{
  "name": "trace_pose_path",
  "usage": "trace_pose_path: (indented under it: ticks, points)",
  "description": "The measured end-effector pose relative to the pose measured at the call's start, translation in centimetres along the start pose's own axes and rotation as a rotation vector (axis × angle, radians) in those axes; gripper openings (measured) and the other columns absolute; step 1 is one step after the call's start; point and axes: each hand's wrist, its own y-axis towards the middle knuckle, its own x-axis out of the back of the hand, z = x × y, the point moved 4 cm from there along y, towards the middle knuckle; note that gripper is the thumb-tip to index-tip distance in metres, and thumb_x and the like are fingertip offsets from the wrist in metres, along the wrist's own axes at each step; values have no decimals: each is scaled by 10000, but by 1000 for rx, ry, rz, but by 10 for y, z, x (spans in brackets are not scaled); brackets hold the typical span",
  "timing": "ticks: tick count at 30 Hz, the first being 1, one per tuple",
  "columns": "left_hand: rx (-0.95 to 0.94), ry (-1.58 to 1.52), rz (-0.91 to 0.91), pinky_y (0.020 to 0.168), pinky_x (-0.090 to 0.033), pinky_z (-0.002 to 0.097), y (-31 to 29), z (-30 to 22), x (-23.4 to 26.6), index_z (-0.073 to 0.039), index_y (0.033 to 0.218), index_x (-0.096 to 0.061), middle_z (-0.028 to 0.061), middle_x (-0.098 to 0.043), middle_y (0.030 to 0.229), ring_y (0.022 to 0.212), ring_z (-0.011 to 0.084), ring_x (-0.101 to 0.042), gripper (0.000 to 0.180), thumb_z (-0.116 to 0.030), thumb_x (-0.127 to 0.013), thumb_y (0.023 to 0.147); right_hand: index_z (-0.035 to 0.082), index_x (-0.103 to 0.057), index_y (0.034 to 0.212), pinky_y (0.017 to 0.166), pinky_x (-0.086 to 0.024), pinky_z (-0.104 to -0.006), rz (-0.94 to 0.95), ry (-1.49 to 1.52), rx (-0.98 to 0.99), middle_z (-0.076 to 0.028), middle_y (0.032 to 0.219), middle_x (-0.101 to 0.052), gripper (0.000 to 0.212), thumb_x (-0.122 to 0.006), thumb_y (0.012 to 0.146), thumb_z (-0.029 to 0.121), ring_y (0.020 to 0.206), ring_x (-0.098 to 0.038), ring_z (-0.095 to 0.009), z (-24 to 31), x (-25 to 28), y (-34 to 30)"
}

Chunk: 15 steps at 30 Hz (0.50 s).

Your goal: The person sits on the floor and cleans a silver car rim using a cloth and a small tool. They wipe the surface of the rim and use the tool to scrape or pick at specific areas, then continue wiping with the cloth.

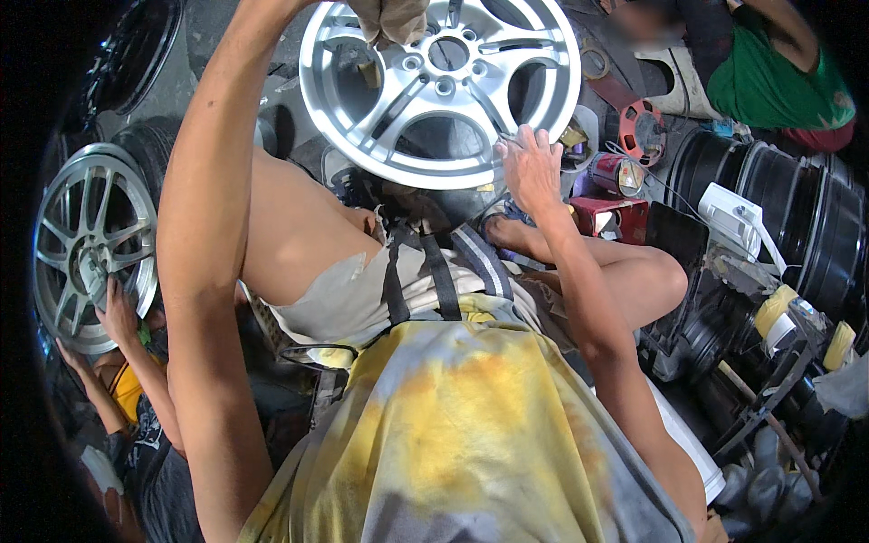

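Observation:
A silver wheel rim [396, 101] with paired spokes is tilted in front of my lap. My right hand [534, 170] grips its lower right edge, fingers over the lip. My left arm reaches to the top edge, where only a sliver of my left hand [303, 3] shows. Beside it a bunched brown cloth [391, 22] presses on the rim's upper left spokes. The cloth appears held in that hand, though the fingers lie beyond the picture.
At the left another person's hand [116, 317] works on a second rim [62, 258]. Upper right sits a person in a green shirt [778, 86]. Around my right side are a red reel [644, 134], a can [617, 174], a red box [608, 217] and stacked black rims [769, 195].

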Motion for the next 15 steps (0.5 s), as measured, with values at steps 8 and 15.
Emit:
trace_pose_path:
  ticks: [8, 15]
  points:
    - [26, 80, 44, 762, -539, 510, 0, 4, -4, 19, 1025, -688, 298, -691, 926, 918, 465, -677, 293, -199, -547, 889, 61, -777, 934, 894, -387, -503, 153, -115, -19, -83, 1102, -596, 331, -540, 1006, 282, 1091, -525, -306, 5, 7, 6]
    - [67, 20, -55, 698, -526, 506, -1, -29, 9, 38, 890, -664, 274, -667, 820, 814, 459, -671, 259, -189, -542, 908, 48, -767, 949, 862, -391, -492, -15, 47, -53, -87, 1115, -577, 311, -548, 1005, 262, 1057, -520, -306, 0, -3, -7]
